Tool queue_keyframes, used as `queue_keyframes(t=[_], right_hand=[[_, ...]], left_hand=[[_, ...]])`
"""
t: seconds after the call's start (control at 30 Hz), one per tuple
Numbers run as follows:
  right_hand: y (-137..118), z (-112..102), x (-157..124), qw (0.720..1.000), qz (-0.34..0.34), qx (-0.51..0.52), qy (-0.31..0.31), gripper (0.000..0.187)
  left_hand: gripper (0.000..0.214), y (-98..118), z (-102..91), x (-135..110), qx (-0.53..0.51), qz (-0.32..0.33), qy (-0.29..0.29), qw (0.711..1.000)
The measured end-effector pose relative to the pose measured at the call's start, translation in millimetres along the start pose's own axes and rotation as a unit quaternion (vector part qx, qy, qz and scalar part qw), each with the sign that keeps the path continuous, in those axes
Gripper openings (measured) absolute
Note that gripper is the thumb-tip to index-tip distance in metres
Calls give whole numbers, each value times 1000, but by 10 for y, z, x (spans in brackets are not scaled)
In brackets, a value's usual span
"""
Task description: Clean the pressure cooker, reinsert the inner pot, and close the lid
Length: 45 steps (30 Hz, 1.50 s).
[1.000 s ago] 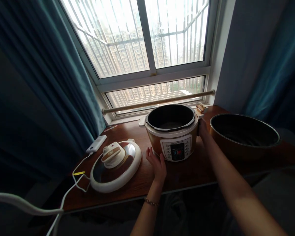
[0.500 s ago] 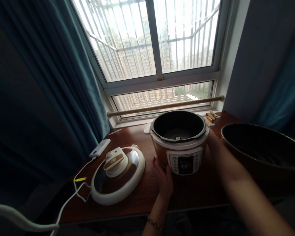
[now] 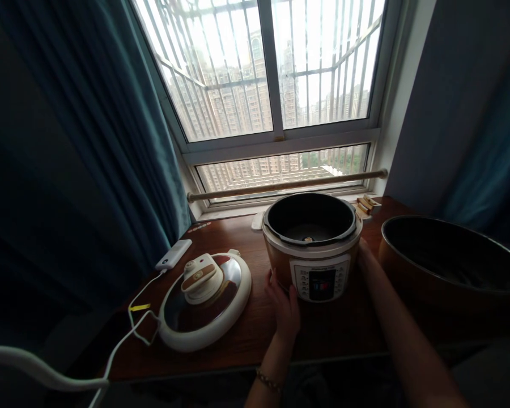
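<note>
An electric pressure cooker (image 3: 277,256) with a white rim and a front control panel stands lidless on the wooden table. Its dark interior shows a small round piece at the bottom. My left hand (image 3: 284,303) cups the lower left side, fingers along the wall and thumb near the panel. On the far right side, my right hand (image 3: 364,255) lies against the cooker, its fingers hidden behind the body. To the left rests the round lid (image 3: 233,311), white-edged with a handle on top. A large dark pot (image 3: 397,263) sits right of my right arm.
A white power bank (image 3: 173,255) with a white cable (image 3: 125,345) lies left of the lid. Behind the cooker's right side is a small wooden-and-white item (image 3: 368,205). A barred window (image 3: 280,136) with a horizontal rod (image 3: 287,186) rises at the back; a blue curtain (image 3: 123,124) hangs left.
The view has shifted slightly. My right forearm has swung a little left and lower, and its hand remains by the cooker. My left hand stays at the cooker's left side.
</note>
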State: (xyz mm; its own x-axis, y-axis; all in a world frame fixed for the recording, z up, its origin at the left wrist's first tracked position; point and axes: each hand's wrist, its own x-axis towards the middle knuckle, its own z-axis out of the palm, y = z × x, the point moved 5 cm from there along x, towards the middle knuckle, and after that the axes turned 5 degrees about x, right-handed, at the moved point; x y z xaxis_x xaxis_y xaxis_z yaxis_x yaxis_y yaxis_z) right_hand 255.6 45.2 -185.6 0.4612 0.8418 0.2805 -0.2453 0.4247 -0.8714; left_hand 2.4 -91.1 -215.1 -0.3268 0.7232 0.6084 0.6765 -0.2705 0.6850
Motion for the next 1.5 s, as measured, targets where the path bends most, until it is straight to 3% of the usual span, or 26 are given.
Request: queue_keyframes(t=[0.13, 0.2, 0.27, 0.33, 0.43, 0.57, 0.63, 0.7, 0.8, 0.93, 1.2, 1.37, 1.5], right_hand=[[-37, -128, -509, 997, 23, -26, 71, 43], [-239, -67, -877, 987, -61, -79, 126, 42], [-502, 146, -1202, 965, -184, -147, 115, 42], [-738, 439, -1432, 922, -307, -226, 65, 43], [-943, 931, -1602, 827, -438, -346, -62, 43], [-1008, 1574, -1688, 706, -488, -441, -263, 40], [-1023, 1826, -1715, 667, -492, -457, -325, 38], [-1038, 1986, -1720, 649, -489, -466, -350, 38], [-1068, 2011, -1716, 647, -482, -472, -357, 37], [-1177, 1717, -1672, 668, -481, -461, -332, 33], [-1311, 785, -1154, 820, -407, -376, -143, 32], [-991, 268, -1126, 877, -361, -316, -15, 35], [-535, -87, -1190, 885, -311, -345, -16, 32]], left_hand=[[51, 7, -8, 1, -5, -5, 1, 1000], [51, 8, -10, 1, -4, -3, 0, 1000], [50, 10, -15, 0, -3, 2, 0, 1000], [50, 10, -24, 1, -2, 3, 4, 1000], [48, 5, -39, 2, -2, 0, 14, 1000], [51, -23, -41, -11, -29, 4, 15, 999], [51, -62, -40, -25, -40, -4, 16, 999], [49, -107, -42, -34, -39, -21, 18, 999], [47, -130, -53, -30, -40, -36, 20, 998], [46, -84, -86, -13, -37, -29, 24, 999], [47, -9, -116, -5, -12, -11, 19, 1000], [47, 5, -119, -10, -8, -2, 17, 1000], [48, -7, -113, -16, -8, -5, 16, 1000]])
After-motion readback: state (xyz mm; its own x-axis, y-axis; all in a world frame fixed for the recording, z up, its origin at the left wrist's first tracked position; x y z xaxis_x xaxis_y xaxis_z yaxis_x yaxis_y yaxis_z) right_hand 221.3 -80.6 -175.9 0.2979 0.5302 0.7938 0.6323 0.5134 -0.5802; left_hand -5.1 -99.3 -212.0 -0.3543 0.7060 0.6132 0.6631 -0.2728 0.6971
